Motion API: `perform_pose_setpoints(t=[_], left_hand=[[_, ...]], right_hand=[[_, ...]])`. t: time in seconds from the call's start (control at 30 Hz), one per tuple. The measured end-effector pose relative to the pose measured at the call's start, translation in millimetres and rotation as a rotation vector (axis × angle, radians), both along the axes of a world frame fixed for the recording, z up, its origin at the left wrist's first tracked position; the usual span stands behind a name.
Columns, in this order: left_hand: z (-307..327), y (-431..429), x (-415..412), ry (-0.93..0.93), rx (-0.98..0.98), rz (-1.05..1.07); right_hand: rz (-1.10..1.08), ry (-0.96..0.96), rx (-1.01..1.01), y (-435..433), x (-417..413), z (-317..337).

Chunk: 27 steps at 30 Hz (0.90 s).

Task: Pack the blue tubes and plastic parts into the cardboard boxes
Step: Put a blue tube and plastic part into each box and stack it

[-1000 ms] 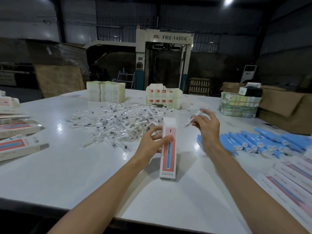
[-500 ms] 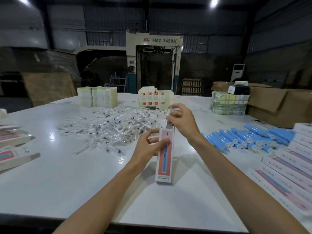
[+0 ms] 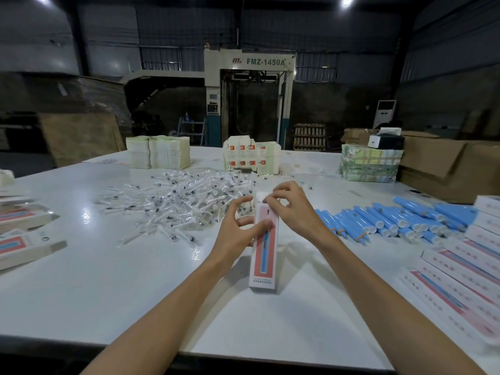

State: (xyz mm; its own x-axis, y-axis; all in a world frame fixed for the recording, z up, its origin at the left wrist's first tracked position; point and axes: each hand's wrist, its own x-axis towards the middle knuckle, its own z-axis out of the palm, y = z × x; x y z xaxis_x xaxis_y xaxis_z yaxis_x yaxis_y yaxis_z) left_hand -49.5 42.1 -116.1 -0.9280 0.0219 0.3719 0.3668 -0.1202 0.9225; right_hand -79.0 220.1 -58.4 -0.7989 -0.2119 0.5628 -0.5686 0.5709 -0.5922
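While the left hand (image 3: 238,234) grips the standing box (image 3: 263,266), the right hand (image 3: 295,212) pinches its top flap (image 3: 259,197), hiding the opening.

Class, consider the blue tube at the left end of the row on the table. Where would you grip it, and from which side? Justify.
Probably mid-body, from above and the left. The leftmost blue tube lies flat, its right flank against its neighbours, so only its top and left side are free.
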Motion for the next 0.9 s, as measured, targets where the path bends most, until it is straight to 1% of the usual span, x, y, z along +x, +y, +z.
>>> perform_pose_setpoints(t=[0.1,0.13,0.17,0.23,0.3,0.4,0.53,0.67,0.9], left_hand=[[1,0,2,0.038,-0.015,0.001],[1,0,3,0.047,-0.027,0.003],[1,1,3,0.054,-0.033,0.006],[0,1,3,0.071,-0.043,0.015],[0,1,3,0.081,-0.044,0.025],[-1,2,3,0.082,-0.041,0.037],[0,1,2,0.089,-0.048,0.024],[0,1,2,0.083,-0.073,0.009],[0,-3,2,0.056,-0.124,-0.037]], right_hand=[[-0.019,0.027,-0.306,1,6,-16],[-0.022,0.009,-0.413,2,8,-23],[-0.013,-0.027,-0.493,2,10,-30],[0.051,-0.102,-0.562,1,13,-43],[0.126,-0.124,-0.554,-1,16,-48],[0.153,-0.078,-0.527,-3,19,-48],[0.207,-0.107,-0.513,-3,22,-49],[0.208,-0.109,-0.489,-2,23,-48],[0.23,-0.138,-0.37,7,20,-47]])
